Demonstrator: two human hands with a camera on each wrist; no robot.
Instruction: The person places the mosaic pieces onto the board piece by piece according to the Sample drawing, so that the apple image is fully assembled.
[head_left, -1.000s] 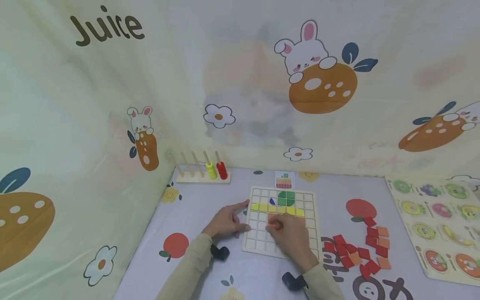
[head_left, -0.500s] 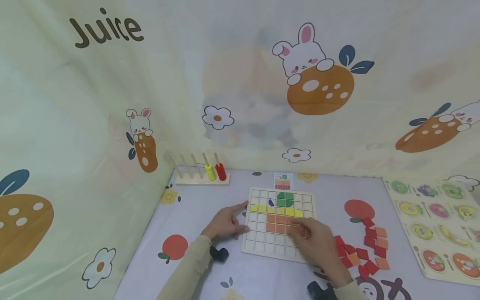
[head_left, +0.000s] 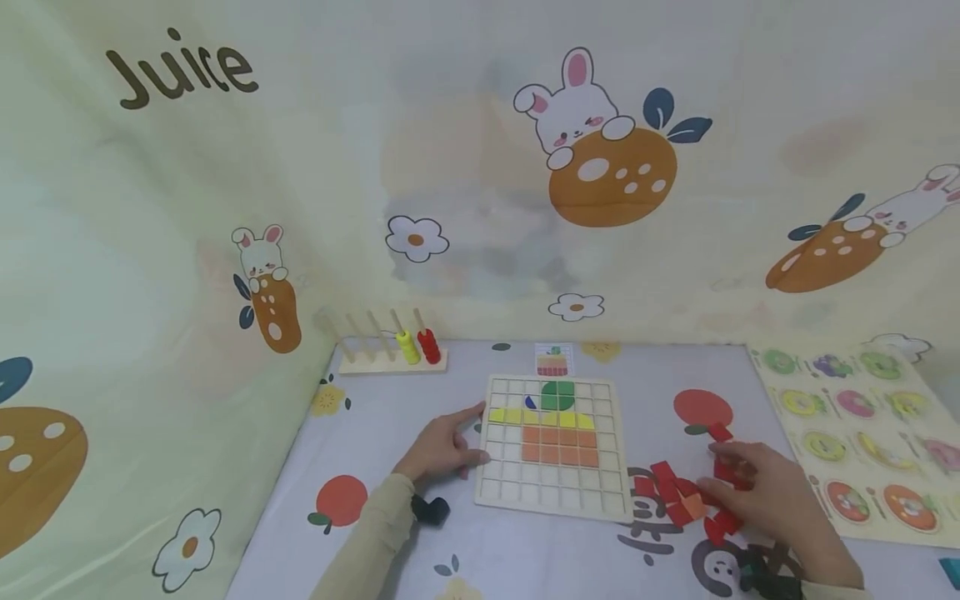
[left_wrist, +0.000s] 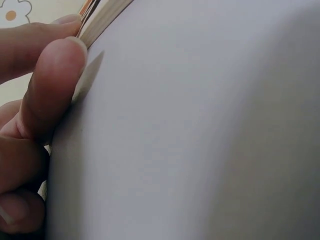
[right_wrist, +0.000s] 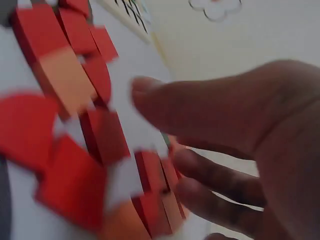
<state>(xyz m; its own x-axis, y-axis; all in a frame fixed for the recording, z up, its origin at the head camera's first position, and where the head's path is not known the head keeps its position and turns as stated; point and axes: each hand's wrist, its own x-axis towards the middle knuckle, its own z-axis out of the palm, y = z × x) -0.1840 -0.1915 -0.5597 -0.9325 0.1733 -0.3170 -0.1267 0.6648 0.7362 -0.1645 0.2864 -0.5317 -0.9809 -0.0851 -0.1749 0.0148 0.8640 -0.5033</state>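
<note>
A pale wooden grid board [head_left: 517,487] lies in the middle of the table. It carries two rows of orange tiles [head_left: 558,446], a yellow row [head_left: 540,419], a green leaf-shaped group [head_left: 557,396] and a small blue piece [head_left: 531,402]. My left hand [head_left: 438,446] touches the board's left edge with index finger and thumb; the left wrist view shows the fingertips at that edge. My right hand [head_left: 772,487] hovers over loose red tiles [head_left: 663,479], thumb and fingers spread apart. In the right wrist view, red tiles [right_wrist: 105,135] and an orange one [right_wrist: 67,82] lie below it, none between its fingers.
A small pattern card [head_left: 553,360] lies behind the board. At the back left stands a wooden peg rack [head_left: 393,367] with yellow and red beads. A fruit picture board [head_left: 855,425] lies on the right. Patterned cloth hangs behind the table.
My right hand has left the orange rows on the board and moved right to the loose tiles. The left hand stays at the board's edge. The head view has turned slightly right.
</note>
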